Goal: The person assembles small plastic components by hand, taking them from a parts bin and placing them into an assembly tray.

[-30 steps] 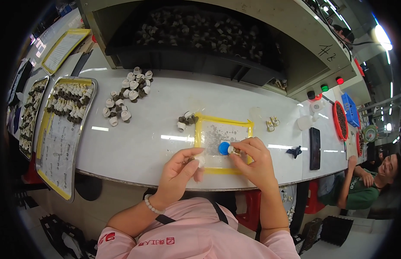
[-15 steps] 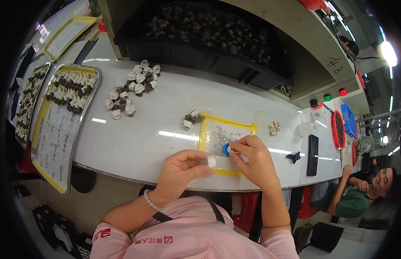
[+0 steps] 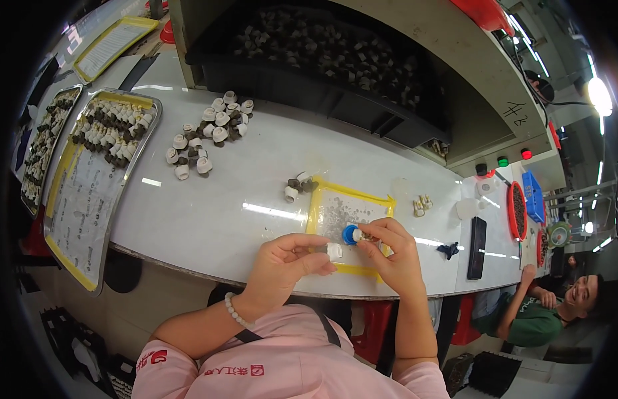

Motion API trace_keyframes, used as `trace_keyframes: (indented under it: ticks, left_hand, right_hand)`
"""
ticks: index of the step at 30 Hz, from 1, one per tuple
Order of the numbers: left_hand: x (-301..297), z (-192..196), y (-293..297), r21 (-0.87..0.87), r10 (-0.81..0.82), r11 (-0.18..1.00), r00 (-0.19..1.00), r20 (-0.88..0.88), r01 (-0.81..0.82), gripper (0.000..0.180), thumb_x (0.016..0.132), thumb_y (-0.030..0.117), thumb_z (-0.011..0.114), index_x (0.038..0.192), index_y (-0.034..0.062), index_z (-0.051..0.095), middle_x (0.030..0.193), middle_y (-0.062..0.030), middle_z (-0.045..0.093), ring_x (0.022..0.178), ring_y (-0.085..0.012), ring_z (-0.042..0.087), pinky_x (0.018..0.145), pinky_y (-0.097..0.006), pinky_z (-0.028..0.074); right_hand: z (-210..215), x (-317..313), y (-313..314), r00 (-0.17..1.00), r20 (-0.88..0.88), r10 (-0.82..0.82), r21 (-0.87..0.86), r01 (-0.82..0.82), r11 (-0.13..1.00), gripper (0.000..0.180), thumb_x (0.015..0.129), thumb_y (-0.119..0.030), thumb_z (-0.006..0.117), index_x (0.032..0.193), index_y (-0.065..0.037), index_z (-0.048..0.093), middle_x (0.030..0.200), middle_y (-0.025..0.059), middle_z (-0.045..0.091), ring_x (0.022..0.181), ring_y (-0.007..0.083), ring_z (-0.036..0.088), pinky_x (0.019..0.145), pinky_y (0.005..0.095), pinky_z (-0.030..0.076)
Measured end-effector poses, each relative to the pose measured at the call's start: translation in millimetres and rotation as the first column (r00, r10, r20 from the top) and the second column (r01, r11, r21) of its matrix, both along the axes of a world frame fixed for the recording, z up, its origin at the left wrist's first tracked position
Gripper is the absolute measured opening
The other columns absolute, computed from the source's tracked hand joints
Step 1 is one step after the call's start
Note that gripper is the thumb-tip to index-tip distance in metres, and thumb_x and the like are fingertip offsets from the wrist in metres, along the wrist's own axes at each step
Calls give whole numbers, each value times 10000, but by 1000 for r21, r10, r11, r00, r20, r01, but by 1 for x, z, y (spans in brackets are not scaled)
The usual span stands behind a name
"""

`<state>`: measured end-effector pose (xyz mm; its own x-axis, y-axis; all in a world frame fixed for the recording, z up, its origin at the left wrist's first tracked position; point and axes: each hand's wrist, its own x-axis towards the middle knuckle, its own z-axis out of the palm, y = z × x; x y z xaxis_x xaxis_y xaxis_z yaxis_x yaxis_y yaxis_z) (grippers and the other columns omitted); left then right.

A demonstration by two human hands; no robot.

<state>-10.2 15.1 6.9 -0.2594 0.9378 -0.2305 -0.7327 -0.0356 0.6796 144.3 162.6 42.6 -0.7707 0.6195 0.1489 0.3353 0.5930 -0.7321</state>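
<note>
My left hand (image 3: pixel 280 265) is closed, a small white cap-shaped part (image 3: pixel 334 251) pinched at its fingertips. My right hand (image 3: pixel 395 258) pinches a small white-and-brass fitting (image 3: pixel 359 235), its white end turned toward a round blue cup (image 3: pixel 349 234). Whether the fitting touches the cup's rim I cannot tell. Both hands are above a yellow-taped mat (image 3: pixel 314 206) with grey spots. Left of the mat lies a small group of white-and-dark parts (image 3: pixel 292 193). A few brass-and-white fittings (image 3: pixel 421 205) rest to its right.
More white-and-dark parts (image 3: pixel 220 135) lie farther left. Trays (image 3: pixel 89 219) of rowed fittings line the left side. A black bin (image 3: pixel 289 80) of parts stands at the back under a housing. A phone (image 3: pixel 477 249) and red basket (image 3: pixel 517 211) are at right; a person (image 3: pixel 532 322) sits beyond.
The fitting in my right hand now shows its white end beside the blue cup. My left hand has turned the white part slightly. The whole view has shifted a little.
</note>
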Motion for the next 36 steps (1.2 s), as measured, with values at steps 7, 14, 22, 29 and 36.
trace_keyframes:
  ticks: [7,14,22,29,36]
  left_hand:
    - [2,-8,1,43,12,999,1000,-12,-11,247,863,-43,572,1110,-51,566,959,-158,638,817,-222,651,751,-320,543]
    - [2,-6,3,40,-4,999,1000,-23,5,228,865,12,597,1090,-28,594,873,-114,665,802,-160,649,755,-264,518]
    - [1,-7,3,59,-10,998,1000,-7,10,230,863,11,602,1088,-30,584,896,-109,658,819,-168,654,763,-271,523]
    - [1,-10,3,44,-17,999,999,-44,19,232,855,-69,563,1086,-52,562,969,-170,636,808,-232,658,740,-321,556]
    - [1,-7,3,27,-28,999,999,-40,29,233,852,-75,561,1085,-52,562,970,-170,636,801,-231,660,739,-321,558]
  right_hand:
    - [3,-2,0,1000,20,9,79,-10,997,254,733,8,700,985,5,664,879,95,613,733,161,577,655,256,469]
    - [4,-1,-3,997,-56,-55,-48,52,997,249,743,2,698,989,1,666,888,93,614,747,161,588,658,263,477]
    - [6,-2,-5,998,-52,-37,-30,35,999,256,736,15,690,990,1,662,861,93,606,713,169,570,641,263,469]
    - [2,3,-11,958,-273,-92,-438,-39,898,269,771,37,665,1038,35,640,928,71,597,821,127,540,731,242,434]
    - [7,0,-18,957,-291,-17,-434,-116,894,300,768,37,669,1066,25,639,937,76,600,847,130,547,748,239,434]
